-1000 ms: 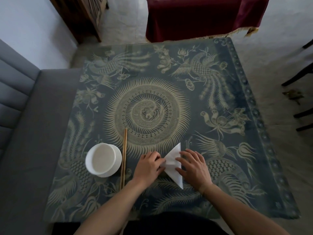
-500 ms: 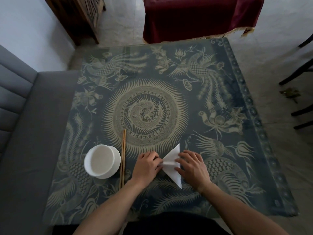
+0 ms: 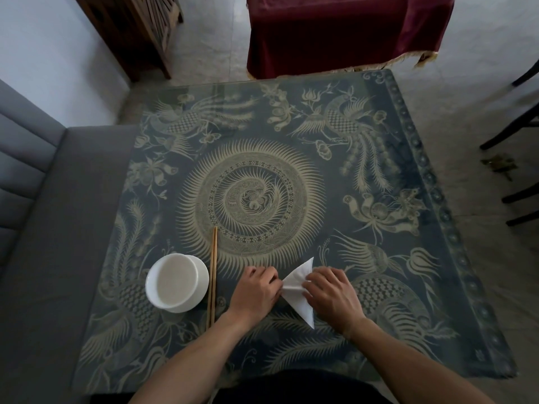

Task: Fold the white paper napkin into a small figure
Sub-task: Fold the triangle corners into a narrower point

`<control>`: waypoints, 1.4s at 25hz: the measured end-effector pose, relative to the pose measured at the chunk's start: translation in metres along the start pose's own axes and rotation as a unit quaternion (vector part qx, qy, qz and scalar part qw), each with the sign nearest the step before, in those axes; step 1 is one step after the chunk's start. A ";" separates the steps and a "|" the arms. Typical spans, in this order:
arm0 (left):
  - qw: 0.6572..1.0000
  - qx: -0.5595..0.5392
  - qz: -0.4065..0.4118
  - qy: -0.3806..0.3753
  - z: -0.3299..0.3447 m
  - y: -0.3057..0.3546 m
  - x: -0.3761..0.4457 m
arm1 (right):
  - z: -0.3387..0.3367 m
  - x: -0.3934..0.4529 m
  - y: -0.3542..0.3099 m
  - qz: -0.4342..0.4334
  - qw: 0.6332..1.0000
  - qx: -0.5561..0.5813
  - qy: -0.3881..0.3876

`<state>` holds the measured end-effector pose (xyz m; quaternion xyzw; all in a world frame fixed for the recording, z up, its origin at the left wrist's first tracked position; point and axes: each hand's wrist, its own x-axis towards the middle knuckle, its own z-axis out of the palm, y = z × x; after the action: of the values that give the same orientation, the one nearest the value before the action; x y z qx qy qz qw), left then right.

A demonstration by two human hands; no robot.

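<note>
The white paper napkin point(image 3: 297, 282) lies folded into a narrow pointed shape on the patterned table point(image 3: 291, 158), one tip pointing away from me and one toward me. My left hand point(image 3: 255, 293) has curled fingers pinching the napkin's left corner. From the other side, my right hand point(image 3: 331, 295) covers the napkin's right edge, fingertips curled onto the paper near the middle fold. The hands hide part of the napkin.
A white bowl point(image 3: 176, 282) stands left of my hands, with a pair of wooden chopsticks point(image 3: 213, 275) lying beside it. A grey sofa point(image 3: 38, 228) borders the table on the left. A dark red cloth-covered piece point(image 3: 344, 30) stands beyond the far edge; chair legs point(image 3: 516, 123) at right.
Both hands stay on the napkin. My right fingertips have drawn in toward the middle fold, and the napkin's far tip looks a little more upright.
</note>
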<state>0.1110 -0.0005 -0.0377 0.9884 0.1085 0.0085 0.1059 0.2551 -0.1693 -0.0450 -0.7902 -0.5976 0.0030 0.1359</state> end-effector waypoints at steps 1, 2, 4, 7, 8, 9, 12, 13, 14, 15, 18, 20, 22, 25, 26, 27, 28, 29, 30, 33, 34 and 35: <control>1.000 0.001 0.000 0.000 0.000 0.000 0.000 | 0.000 0.001 0.000 -0.006 1.000 -0.002 -0.001; 1.000 -0.001 -0.002 0.000 0.000 0.000 0.000 | 0.000 0.001 0.001 -0.009 1.000 -0.003 -0.003; 1.000 -0.008 -0.007 -0.001 0.000 -0.001 0.000 | 0.000 0.003 0.000 -0.008 1.000 -0.005 -0.011; 1.000 -0.018 -0.016 -0.006 0.000 -0.001 0.001 | -0.001 0.004 0.000 0.004 1.000 -0.004 -0.017; 1.000 -0.021 -0.018 -0.007 0.000 -0.001 0.001 | -0.002 0.004 -0.001 0.008 1.000 0.000 -0.019; 1.000 -0.023 -0.019 -0.006 0.000 -0.002 0.001 | -0.002 0.004 -0.001 0.009 1.000 0.003 -0.019; 0.999 -0.031 -0.019 0.002 -0.001 -0.002 0.000 | -0.004 0.005 -0.002 0.003 1.000 0.019 -0.021; 0.999 -0.037 -0.019 0.003 -0.001 -0.002 0.000 | -0.004 0.005 -0.002 0.009 0.999 0.029 -0.021; 0.999 -0.046 -0.020 0.003 -0.002 -0.002 0.000 | -0.005 0.006 -0.002 0.021 0.999 0.042 -0.022; 0.998 -0.062 -0.025 0.004 -0.003 -0.001 0.000 | -0.006 0.006 -0.002 0.035 0.998 0.055 -0.023; 0.987 -0.149 -0.062 0.001 -0.008 0.000 0.004 | -0.011 0.007 -0.004 0.080 0.991 0.101 -0.026; 0.965 -0.239 -0.109 -0.012 -0.014 0.000 0.008 | -0.015 0.010 -0.005 0.120 0.981 0.151 -0.035; 0.917 -0.355 -0.174 -0.046 -0.017 -0.003 0.013 | -0.018 0.016 -0.005 0.176 0.959 0.211 -0.063; 0.830 -0.486 -0.265 -0.068 -0.021 -0.006 0.016 | -0.017 0.022 -0.003 0.257 0.905 0.328 -0.087; 0.816 -0.501 -0.281 -0.061 -0.021 -0.007 0.017 | -0.017 0.024 -0.003 0.281 0.882 0.368 -0.088; 0.806 -0.510 -0.293 -0.057 -0.020 -0.007 0.016 | -0.015 0.024 -0.003 0.304 0.857 0.406 -0.089; 0.797 -0.518 -0.306 -0.056 -0.021 -0.006 0.016 | -0.013 0.025 -0.004 0.329 0.833 0.436 -0.090; 0.787 -0.525 -0.320 -0.057 -0.021 -0.006 0.016 | -0.011 0.026 -0.005 0.350 0.810 0.461 -0.093; 0.779 -0.528 -0.333 -0.057 -0.019 -0.007 0.016 | -0.009 0.025 -0.006 0.367 0.792 0.478 -0.099; 0.761 -0.527 -0.376 -0.033 -0.014 -0.005 0.013 | -0.005 0.022 -0.010 0.385 0.737 0.541 -0.126; 0.754 -0.526 -0.392 -0.029 -0.011 -0.004 0.011 | -0.004 0.020 -0.012 0.389 0.727 0.549 -0.139; 0.748 -0.524 -0.407 -0.030 -0.009 -0.003 0.010 | -0.003 0.019 -0.013 0.391 0.725 0.547 -0.149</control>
<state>0.1195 0.0063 -0.0293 0.6399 0.4760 -0.0092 0.6033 0.2482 -0.1485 -0.0366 -0.7316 -0.1434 0.4999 0.4408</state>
